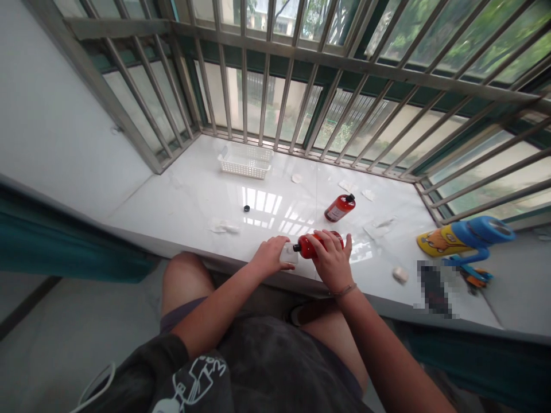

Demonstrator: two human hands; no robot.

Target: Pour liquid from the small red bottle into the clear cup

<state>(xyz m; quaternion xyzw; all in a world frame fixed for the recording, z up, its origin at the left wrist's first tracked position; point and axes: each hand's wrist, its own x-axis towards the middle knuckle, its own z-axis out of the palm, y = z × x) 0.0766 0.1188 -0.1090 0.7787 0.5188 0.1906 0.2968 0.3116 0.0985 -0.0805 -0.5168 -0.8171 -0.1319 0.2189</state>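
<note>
My left hand (267, 257) is closed around a small clear container (290, 256) near the front edge of the white ledge. A red bottle (307, 246) with a black neck lies tipped nearly flat in my right hand (332, 263), fingers wrapped over its body. Its black tip points left and meets the container's opening; whether they touch, I cannot tell. Any liquid flow is too small to make out. Just beyond my right hand, a second red bottle (338, 208) with a black top and a pale label appears tilted by the wide view.
On the ledge (181, 201) are a white plastic basket (244, 170), a small black cap (247, 209) and crumpled white tissue (224, 228). To the right are a whitish lump (400, 274), a blue and yellow flask (465, 236) and a blurred dark object (434, 288). Metal bars (297, 97) line the window.
</note>
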